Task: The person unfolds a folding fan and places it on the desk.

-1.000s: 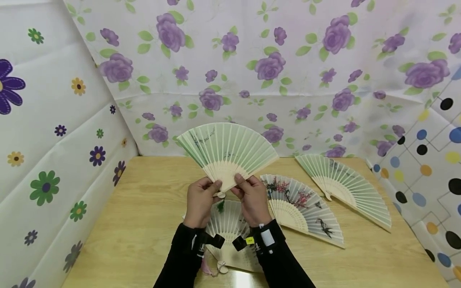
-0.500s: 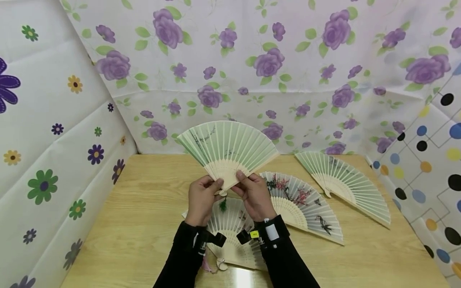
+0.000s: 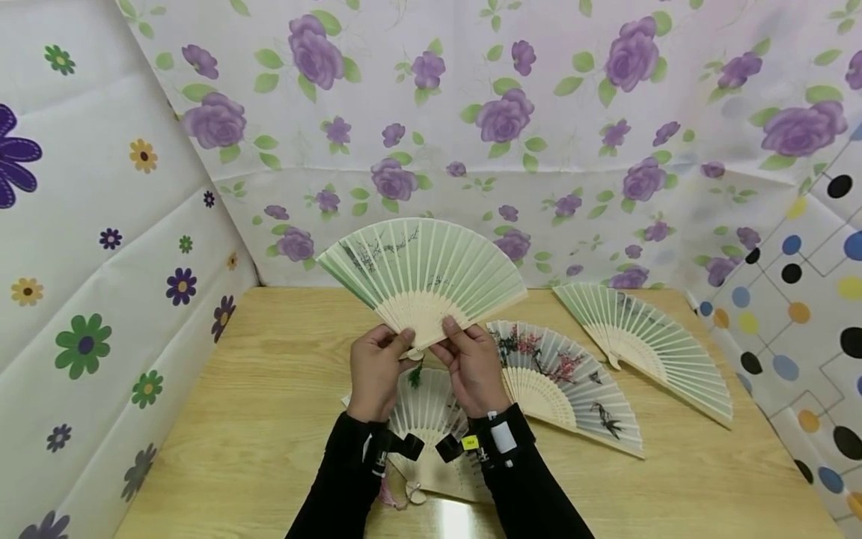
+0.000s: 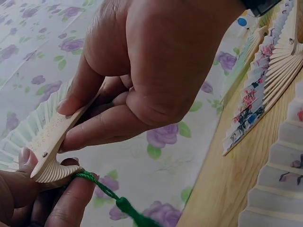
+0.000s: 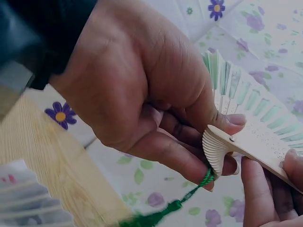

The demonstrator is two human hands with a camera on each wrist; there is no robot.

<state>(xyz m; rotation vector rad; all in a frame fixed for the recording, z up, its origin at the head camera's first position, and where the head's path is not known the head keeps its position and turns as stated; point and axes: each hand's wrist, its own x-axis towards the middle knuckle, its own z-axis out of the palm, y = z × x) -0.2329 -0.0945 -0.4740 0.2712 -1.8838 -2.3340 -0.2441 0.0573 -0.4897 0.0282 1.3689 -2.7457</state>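
In the head view a spread pale green folding fan (image 3: 431, 277) with a dark branch design is held up above the table. The left hand (image 3: 375, 374) grips its pivot end, thumb on the front. The right hand (image 3: 474, 370) pinches the lower right guard stick between thumb and fingers, as the left wrist view shows close up. A green tassel (image 5: 177, 203) hangs by its cord from the pivot end. Below the hands lies a greyish-white folding fan (image 3: 431, 464), partly hidden by the right forearm, with a pink tassel (image 3: 388, 492) beside its pivot.
Right of the hands, a folding fan with pink blossoms and a bird (image 3: 572, 389) lies spread on the wooden table (image 3: 269, 419). Farther right lies another pale green folding fan (image 3: 646, 352). Patterned cloth walls (image 3: 431, 135) stand behind and at both sides.
The held fan has risen slightly and looks a little larger, its left end now reaching farther left. Both hands keep their grip, and the fans on the table lie unmoved.
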